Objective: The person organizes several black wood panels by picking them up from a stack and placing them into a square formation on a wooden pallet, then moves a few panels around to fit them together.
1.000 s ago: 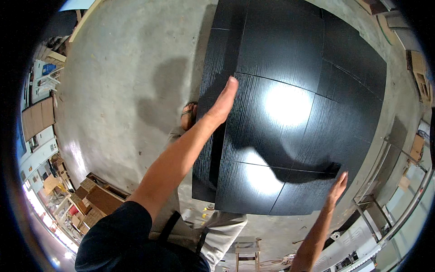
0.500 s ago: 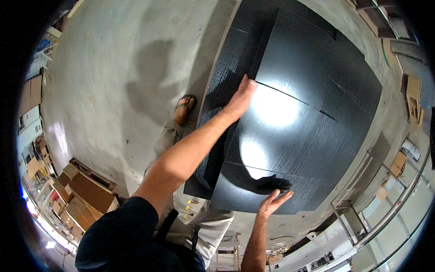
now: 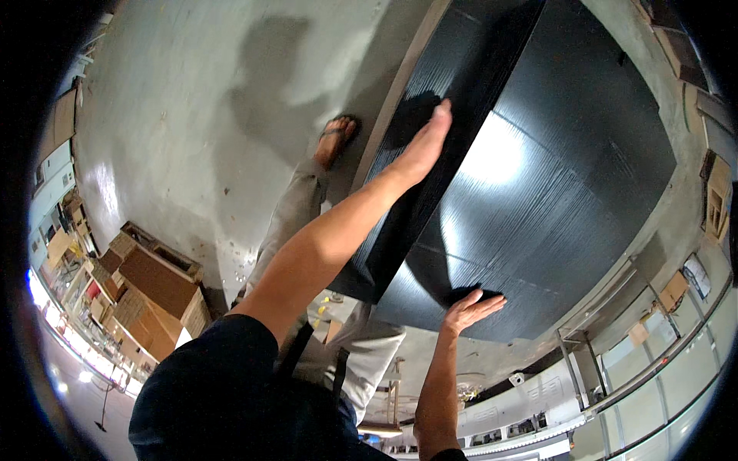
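Note:
A large black wood-grain panel (image 3: pixel 569 177) lies flat in front of me, with a bright glare on it. Along its left side runs a dark, shadowed side face (image 3: pixel 438 192). Left of that is a lower black wood-grain board (image 3: pixel 453 46). My left hand (image 3: pixel 427 146) reaches over the shadowed side, its fingers stretched out and a little blurred; whether it touches the side, I cannot tell. My right hand (image 3: pixel 475 310) rests at the panel's near edge, fingers spread. Neither hand grips anything.
My sandalled foot (image 3: pixel 336 138) stands on the grey concrete floor (image 3: pixel 177 154), left of the boards. Brown cartons and boards (image 3: pixel 157 292) are piled at lower left. Metal railing and frames (image 3: pixel 638 384) line the lower right. An open cardboard box (image 3: pixel 717 196) is at far right.
My left hand has come off the upper panel's left edge and moved slightly left. My right hand has come down near its shadow. Seam lines on the panel look fainter, and more of the side face shows.

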A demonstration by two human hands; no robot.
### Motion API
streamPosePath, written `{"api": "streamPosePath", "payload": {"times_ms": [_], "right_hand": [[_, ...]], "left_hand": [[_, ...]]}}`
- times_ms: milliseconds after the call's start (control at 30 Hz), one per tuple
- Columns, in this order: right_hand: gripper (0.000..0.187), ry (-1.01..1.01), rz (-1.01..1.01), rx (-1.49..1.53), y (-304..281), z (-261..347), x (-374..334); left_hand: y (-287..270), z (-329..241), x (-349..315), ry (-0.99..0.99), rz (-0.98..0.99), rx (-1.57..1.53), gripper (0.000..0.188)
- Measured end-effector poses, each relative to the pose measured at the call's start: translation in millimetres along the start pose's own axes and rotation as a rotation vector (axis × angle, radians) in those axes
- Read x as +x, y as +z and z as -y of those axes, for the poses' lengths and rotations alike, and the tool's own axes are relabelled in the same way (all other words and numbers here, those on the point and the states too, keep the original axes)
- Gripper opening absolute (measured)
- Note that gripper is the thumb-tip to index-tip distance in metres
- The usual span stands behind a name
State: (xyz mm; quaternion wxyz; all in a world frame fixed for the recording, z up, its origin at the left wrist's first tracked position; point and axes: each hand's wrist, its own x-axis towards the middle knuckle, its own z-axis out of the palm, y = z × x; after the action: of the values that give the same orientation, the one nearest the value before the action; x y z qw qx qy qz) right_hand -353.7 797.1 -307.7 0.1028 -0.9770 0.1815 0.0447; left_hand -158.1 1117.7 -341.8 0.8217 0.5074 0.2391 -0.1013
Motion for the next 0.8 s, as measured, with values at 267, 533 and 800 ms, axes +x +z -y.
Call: {"api": "streamPosePath", "payload": {"times_ms": [267,533,800], "right_hand": [[0.069,-0.039,-0.049,-0.053,-3,13,-2],[0.07,0.121,-0.016,0.139,-21,10,-21],[0.106,1.65,-0.202,1.433,0,-67,-103]], "left_hand": [[25,95,-132,-0.121,-0.068,0.08,0.079],[19,90,-134,-0.267,-0.221,0.044,0.079],[13,89,-125,-0.354,-0.307,0.061,0.083]]}}
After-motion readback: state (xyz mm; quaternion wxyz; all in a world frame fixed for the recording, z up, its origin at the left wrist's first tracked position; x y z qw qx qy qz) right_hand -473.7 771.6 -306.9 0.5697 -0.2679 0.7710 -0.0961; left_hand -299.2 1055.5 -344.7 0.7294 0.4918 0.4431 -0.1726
